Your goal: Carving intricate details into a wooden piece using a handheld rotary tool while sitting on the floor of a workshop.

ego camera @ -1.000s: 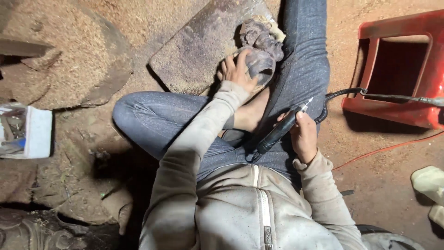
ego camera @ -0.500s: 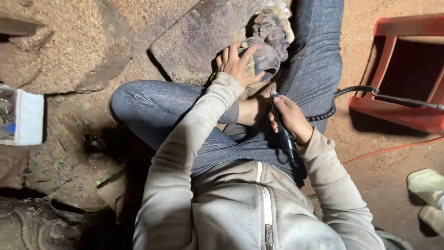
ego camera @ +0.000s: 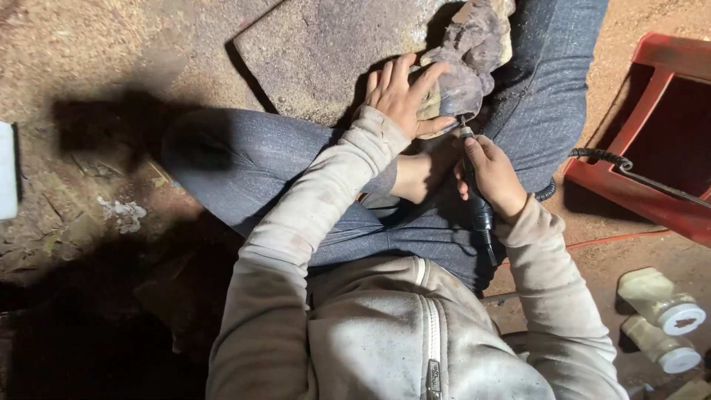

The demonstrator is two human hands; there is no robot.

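Seated on the dirt floor (ego camera: 111,67), left hand (ego camera: 404,92) grips a carved stone (ego camera: 466,63); right hand (ego camera: 490,176) clasps a rotary tool (ego camera: 475,194) against it.

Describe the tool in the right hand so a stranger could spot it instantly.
Start at the red crate on the right, then move left to the right hand over the jeans. The tool is a slim black pen-like grinder held in that hand, tip against the grey stone held by the left hand. Nothing else nearby is thin, black and corded.

Single head view, looking straight down, close over lap and dirt floor (ego camera: 111,67)
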